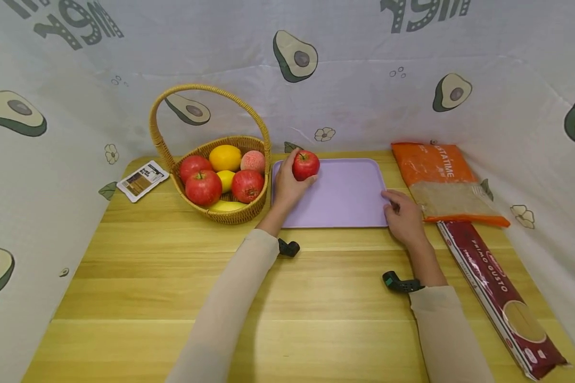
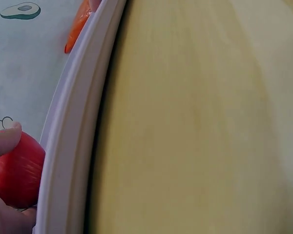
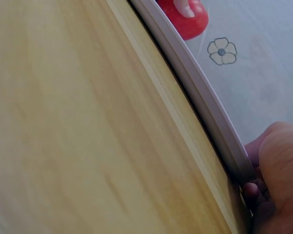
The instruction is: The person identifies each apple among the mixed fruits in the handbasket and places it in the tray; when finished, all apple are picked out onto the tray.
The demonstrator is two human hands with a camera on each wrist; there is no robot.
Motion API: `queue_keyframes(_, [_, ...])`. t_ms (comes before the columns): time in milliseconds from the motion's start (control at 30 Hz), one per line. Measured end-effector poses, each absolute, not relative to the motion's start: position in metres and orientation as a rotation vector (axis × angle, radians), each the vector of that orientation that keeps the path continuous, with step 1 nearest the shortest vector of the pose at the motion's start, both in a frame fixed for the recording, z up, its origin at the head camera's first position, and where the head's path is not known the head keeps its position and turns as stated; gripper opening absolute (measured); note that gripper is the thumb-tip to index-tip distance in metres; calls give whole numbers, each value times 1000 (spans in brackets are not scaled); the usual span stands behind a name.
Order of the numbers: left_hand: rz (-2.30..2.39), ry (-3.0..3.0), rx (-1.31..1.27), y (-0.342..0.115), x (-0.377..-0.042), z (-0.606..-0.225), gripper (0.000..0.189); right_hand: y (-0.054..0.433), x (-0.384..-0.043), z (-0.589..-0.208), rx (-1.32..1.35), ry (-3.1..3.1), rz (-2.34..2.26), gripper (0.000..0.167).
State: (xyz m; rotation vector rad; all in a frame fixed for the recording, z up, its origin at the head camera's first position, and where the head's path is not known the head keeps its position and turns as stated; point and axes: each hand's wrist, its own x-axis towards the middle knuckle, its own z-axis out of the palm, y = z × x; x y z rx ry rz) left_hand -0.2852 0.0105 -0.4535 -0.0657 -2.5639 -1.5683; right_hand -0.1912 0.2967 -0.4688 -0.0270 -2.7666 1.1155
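Observation:
My left hand grips a red apple over the left part of a lilac tray. In the left wrist view the apple shows between thumb and fingers, close behind the tray's raised rim. At the tray's right edge, my right hand holds the rim. The right wrist view has its curled fingers at the tray's corner, with part of the hand hidden by the rim. Left of the tray stands a wicker basket of fruit with a tall handle, close to my left wrist.
Inside the basket are red apples, a peach, and yellow fruit. A white packet lies to its left. On the right lie an orange pasta bag and a long dark red pasta pack. Printed cloth hangs behind the wooden table.

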Motion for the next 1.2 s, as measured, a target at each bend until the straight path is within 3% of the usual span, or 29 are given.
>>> queue_keyframes(300, [-1358,-2624,-245,-3,-266,-447,104,296,-189,-467,-32,-2770,1108,42])
queue_keyframes(900, [-1559,-2495,-556,-50,-207,-391,85,296,-189,-472,-1,-2735,1085,40])
queue_keyframes(1200, [-1334,-2508,-486,-104,-195,-375,77,298,-190,-473,23,-2723,1073,40])
